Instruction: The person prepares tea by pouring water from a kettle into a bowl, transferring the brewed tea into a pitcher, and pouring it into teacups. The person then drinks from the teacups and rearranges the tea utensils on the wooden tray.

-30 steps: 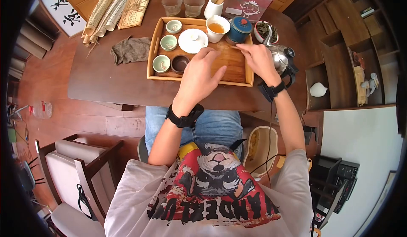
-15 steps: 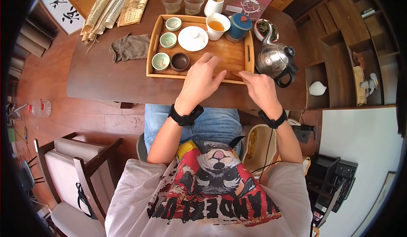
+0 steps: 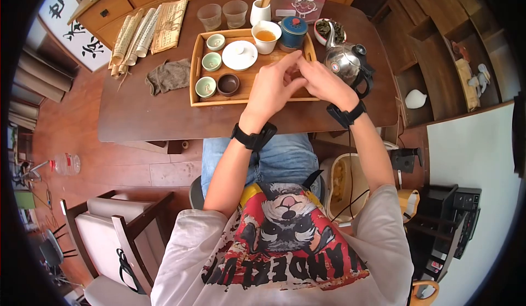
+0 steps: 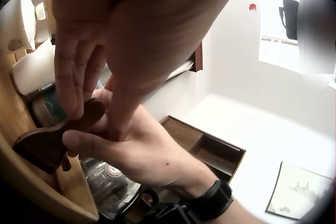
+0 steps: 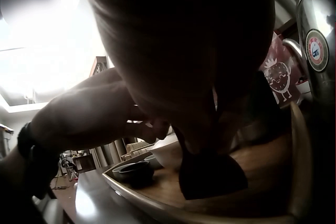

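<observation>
A dark brown tool with a rounded handle and a broad flared end [image 4: 44,148] shows in the left wrist view, its flared end low over the wooden tray [image 3: 195,89]. My right hand [image 3: 326,84] pinches it, thumb on its near side. My left hand [image 3: 274,84] meets the right over the tray's right part, fingers fairly straight, fingertips right at the tool's handle. In the right wrist view the tool [image 5: 210,179] is a dark silhouette. On the tray are a white lid [image 3: 240,55], a dark cup [image 3: 228,84] and a cup of tea [image 3: 266,38].
Three pale green cups [image 3: 211,61] line the tray's left side. A blue canister [image 3: 293,33] stands at its back right. Beside the tray are a steel kettle [image 3: 342,62], a bowl of tea leaves [image 3: 332,30] and a brown cloth [image 3: 167,77]. Two glasses [image 3: 235,14] stand behind.
My right hand first drew toward the tray's front edge, then went back and left to meet my left hand. The hands were apart before. The head view has shifted slightly.
</observation>
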{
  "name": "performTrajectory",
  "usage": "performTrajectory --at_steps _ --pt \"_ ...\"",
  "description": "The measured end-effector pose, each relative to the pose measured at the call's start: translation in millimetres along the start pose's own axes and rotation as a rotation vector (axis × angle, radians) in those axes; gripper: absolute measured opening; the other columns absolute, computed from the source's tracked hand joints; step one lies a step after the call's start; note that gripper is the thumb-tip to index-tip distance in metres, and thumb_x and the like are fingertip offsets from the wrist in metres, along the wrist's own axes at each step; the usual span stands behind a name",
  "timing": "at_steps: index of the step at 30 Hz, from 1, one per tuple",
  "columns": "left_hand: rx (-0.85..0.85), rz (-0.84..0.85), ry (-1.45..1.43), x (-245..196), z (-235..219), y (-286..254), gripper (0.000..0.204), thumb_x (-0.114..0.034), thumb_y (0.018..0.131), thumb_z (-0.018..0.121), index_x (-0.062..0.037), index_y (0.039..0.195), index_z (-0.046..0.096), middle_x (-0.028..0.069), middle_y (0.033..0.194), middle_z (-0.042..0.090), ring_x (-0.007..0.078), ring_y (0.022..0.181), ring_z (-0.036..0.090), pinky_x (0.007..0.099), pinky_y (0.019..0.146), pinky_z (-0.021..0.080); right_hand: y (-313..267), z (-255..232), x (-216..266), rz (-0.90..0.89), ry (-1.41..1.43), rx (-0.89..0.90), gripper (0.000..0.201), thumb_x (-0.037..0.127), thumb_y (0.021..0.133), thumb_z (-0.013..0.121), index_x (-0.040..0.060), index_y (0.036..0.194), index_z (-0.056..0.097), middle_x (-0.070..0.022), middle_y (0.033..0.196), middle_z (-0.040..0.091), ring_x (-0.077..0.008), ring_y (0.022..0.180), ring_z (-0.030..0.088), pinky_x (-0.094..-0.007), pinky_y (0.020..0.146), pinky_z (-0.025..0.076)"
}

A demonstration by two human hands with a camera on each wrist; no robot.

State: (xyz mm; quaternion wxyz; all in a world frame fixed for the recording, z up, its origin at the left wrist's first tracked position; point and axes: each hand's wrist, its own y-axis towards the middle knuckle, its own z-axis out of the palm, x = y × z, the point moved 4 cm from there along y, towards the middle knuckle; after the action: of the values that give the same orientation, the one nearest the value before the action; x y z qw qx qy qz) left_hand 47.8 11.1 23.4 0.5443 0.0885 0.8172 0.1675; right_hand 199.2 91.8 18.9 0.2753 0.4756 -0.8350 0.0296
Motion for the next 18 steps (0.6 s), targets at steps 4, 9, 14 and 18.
performTrajectory --at_steps 4,9,14,18 --pt "-0.050 -0.003 0.165 11 -4 4 0.046 -0.011 0.093 0.082 -0.0060 0.138 0.073 0.0221 0.102 0.080 0.0403 0.088 0.078 0.0468 0.079 0.062 7 9 7 -0.001 0.124 -0.009 0.049 -0.005 0.094 0.070 -0.0010 0.140 0.052 -0.0240 0.112 0.079 -0.0462 0.104 0.076 -0.0504 0.086 0.062" --pt "-0.229 -0.116 0.418 31 -24 -4 0.020 -0.008 0.097 0.078 0.0002 0.115 0.081 0.0192 0.090 0.081 0.0346 0.082 0.081 0.0418 0.075 0.062 -13 3 5 0.089 0.175 -0.207 0.052 0.003 0.101 0.074 0.0032 0.150 0.055 -0.0162 0.114 0.081 -0.0296 0.089 0.077 -0.0404 0.082 0.062" --pt "-0.210 -0.149 0.502 43 -41 -10 0.010 -0.007 0.096 0.076 0.0023 0.093 0.077 0.0248 0.087 0.077 0.0478 0.085 0.075 0.0528 0.076 0.062 -56 2 2 0.277 0.231 -0.300 0.036 0.006 0.104 0.073 0.0035 0.140 0.068 -0.0149 0.118 0.081 -0.0262 0.094 0.079 -0.0367 0.081 0.063" --pt "-0.076 -0.220 0.563 45 -49 -7 0.012 -0.008 0.096 0.079 0.0027 0.100 0.082 0.0220 0.080 0.078 0.0388 0.075 0.078 0.0432 0.071 0.061 -85 15 0 0.278 0.322 -0.418 0.032 0.000 0.104 0.071 0.0037 0.136 0.072 -0.0113 0.116 0.082 -0.0204 0.088 0.078 -0.0303 0.073 0.060"
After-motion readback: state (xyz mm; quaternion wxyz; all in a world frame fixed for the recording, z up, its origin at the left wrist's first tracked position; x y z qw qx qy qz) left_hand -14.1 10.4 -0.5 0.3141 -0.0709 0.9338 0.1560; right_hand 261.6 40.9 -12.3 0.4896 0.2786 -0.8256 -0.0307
